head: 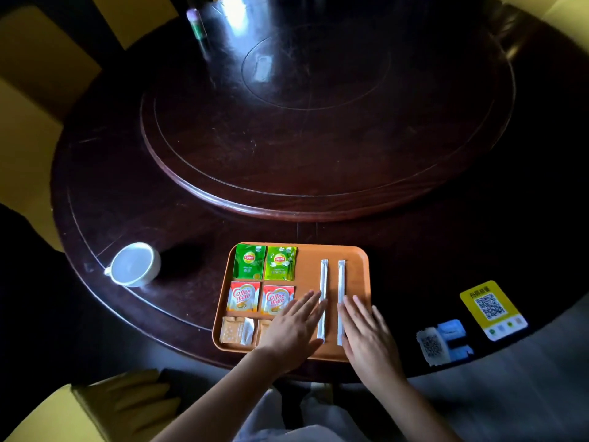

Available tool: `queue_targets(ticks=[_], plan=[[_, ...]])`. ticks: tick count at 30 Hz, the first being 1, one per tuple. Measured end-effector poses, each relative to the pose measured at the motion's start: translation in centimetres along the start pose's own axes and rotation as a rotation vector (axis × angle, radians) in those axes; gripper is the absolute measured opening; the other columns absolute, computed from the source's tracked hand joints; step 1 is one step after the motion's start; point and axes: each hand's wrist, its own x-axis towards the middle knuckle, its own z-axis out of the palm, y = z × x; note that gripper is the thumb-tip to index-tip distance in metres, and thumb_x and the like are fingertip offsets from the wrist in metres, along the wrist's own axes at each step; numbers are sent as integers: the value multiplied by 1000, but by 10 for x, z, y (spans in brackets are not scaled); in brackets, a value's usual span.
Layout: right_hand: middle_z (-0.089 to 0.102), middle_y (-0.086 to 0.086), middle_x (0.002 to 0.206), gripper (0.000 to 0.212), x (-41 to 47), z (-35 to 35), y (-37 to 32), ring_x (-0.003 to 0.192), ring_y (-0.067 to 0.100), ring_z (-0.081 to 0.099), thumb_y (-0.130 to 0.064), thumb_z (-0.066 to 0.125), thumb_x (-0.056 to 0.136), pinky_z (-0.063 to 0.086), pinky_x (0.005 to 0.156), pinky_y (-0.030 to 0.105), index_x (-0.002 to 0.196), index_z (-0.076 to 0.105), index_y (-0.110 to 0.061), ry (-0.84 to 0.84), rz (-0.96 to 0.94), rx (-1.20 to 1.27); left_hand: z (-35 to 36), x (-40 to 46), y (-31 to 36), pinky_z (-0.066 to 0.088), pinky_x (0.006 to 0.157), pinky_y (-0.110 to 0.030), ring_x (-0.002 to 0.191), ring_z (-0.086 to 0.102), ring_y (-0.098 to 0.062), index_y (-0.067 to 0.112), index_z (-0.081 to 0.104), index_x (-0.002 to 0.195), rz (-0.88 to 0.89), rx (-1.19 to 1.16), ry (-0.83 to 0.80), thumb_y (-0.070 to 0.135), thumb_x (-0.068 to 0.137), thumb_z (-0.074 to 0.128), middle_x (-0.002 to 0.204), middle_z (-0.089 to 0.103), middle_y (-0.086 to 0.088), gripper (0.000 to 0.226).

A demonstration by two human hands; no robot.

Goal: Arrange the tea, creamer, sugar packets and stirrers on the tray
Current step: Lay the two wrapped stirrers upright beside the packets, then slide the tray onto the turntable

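An orange tray [358,275] sits at the near edge of the dark round table. Along its far left lie two green tea packets [249,261] [280,263]. Below them are two red creamer packets [243,296] [275,299], then a tan sugar packet [234,330] and a second one [263,328] partly under my left hand. Two white wrapped stirrers [323,288] [341,282] lie parallel on the right half. My left hand [293,327] lies flat, fingers apart, touching the left stirrer. My right hand [366,333] lies flat against the right stirrer.
A white cup [135,264] stands on the table to the left of the tray. A yellow QR card [492,309] and a blue-and-white sticker [444,342] lie to the right. A raised turntable [318,202] fills the table's middle, with a bottle [197,27] at the far side.
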Motion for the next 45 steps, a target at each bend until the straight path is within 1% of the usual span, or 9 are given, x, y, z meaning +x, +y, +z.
queue_targets(ticks=[2,6,10,19,31,34,37,41,45], plan=[[57,0,132,53,1,2,-2,125,18,50,-33,48,77,11,111,34,126,56,-14,-59,14,-15,5,6,-1,-7,112,-32,133,-22,-14,17,-1,148,4,57,-47,39,95,41,150,-17,1,71],[61,1,128,62,3,6,-3,120,18,55,-31,78,63,5,109,33,120,61,-14,-84,30,2,12,12,-3,3,118,-39,138,-17,-14,14,2,148,6,75,-97,37,94,42,155,-12,-1,71],[64,-1,123,61,6,7,-2,117,17,57,-31,81,60,22,103,35,116,64,-14,-41,3,-4,14,12,-7,3,117,-35,144,-6,-18,13,2,148,-16,86,-82,38,94,43,158,-7,-4,72],[65,0,122,66,9,2,2,116,17,58,-30,85,54,23,102,36,115,65,-14,-55,-4,-15,14,10,-14,7,117,-34,145,-1,-20,12,5,148,13,83,-54,37,93,47,158,-2,-5,73],[64,1,124,50,21,-6,-8,119,19,56,-25,79,63,31,104,41,111,66,-17,76,-3,-45,-3,-2,-29,0,116,-29,137,-17,-11,14,2,148,2,96,-9,38,95,39,150,-16,2,68],[66,5,117,34,14,-10,1,110,22,61,-26,64,75,46,94,43,107,67,-15,151,97,-17,-7,-14,-39,32,108,-32,137,18,-15,14,32,142,-36,79,152,41,88,39,151,21,-3,61],[69,5,103,29,1,-16,12,93,23,66,-27,58,79,54,79,40,102,69,-12,187,176,-6,-11,-34,-64,51,89,-39,118,57,-24,14,52,125,-70,120,295,42,80,41,129,60,-9,54],[69,9,87,43,-1,-26,15,76,27,66,-18,84,58,54,61,37,97,69,-9,105,298,-23,-25,-67,-103,53,74,-38,92,65,-30,12,61,109,-384,71,392,38,77,42,104,68,-9,46],[58,6,114,40,19,-38,7,104,22,57,-31,57,86,49,76,32,122,52,-13,-87,464,-13,-24,-74,-115,51,65,-38,81,65,-32,14,61,95,-669,-99,276,36,79,42,88,66,-8,33]])
